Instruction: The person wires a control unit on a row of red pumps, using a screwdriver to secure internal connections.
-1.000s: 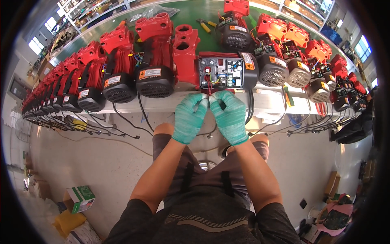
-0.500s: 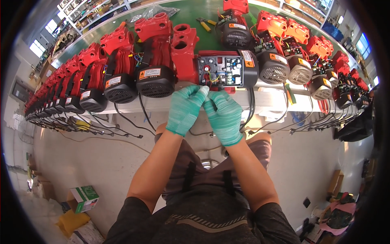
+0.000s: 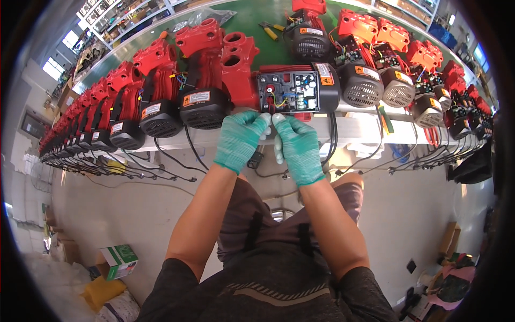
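Open black rectangular control box [image 3: 288, 92] near front edge of green-topped desk [image 3: 251, 22]. Left hand [image 3: 240, 138], right hand [image 3: 299, 147] just below; fingers narrow, cannot tell what's held. Gentle touch best, thin yellow wire [image 3: 279, 102] slack.

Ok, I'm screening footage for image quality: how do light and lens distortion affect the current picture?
Head view: the lens bows the white bench edge and the corners go black; head view: a window at far left glares white, and sunlight brightens that edge; head view: the left hand and right hand look fairly sharp, but anything between them is hard to make out.
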Available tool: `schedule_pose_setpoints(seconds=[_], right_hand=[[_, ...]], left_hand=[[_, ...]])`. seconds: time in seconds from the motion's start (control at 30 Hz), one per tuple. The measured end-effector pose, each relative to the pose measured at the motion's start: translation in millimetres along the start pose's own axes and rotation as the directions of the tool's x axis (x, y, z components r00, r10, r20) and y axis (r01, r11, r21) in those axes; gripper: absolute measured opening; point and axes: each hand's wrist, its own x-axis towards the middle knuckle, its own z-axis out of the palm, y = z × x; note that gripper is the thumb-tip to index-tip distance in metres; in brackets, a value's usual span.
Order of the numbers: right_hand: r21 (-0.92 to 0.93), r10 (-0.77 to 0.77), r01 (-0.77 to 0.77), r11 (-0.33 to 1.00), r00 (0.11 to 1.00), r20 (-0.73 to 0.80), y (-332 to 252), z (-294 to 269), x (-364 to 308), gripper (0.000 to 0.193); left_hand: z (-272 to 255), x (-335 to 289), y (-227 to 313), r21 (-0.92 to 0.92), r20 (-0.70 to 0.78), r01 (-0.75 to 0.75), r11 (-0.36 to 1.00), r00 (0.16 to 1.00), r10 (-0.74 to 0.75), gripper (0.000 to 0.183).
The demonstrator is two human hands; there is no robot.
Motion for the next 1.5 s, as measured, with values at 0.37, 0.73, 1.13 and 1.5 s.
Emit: schedule_pose_setpoints(seconds=[0.37, 0.73, 1.13, 1.5], right_hand=[[-0.053, -0.122, 0.117, 0.992, 0.988, -0.096, 10.1, 13.1, 5.5, 0.028], [-0.001, -0.148, 0.148, 0.989, 0.987, -0.06, 15.1, 8.2, 3.7, 0.017], [0.358, -0.037, 0.021, 0.933, 0.999, 0.039, 27.9, -8.1, -10.7, 0.027], [0.416, -0.022, -0.016, 0.909, 0.996, 0.087, 33.3, -11.6, -5.8, 0.025]], left_hand=[[-13.0, 11.1, -12.6, 0.194, 0.085, -0.198, 0.961, 0.979, 0.185, 0.021], [-21.9, 9.0, -10.8, 0.091, 0.08, -0.06, 0.994, 0.995, 0.053, 0.021], [-33.1, 7.3, -17.5, -0.077, 0.231, 0.026, 0.997, 0.973, -0.007, 0.021], [-31.7, 9.0, -34.3, -0.186, 0.238, 0.015, 0.982, 0.971, 0.03, 0.021]])
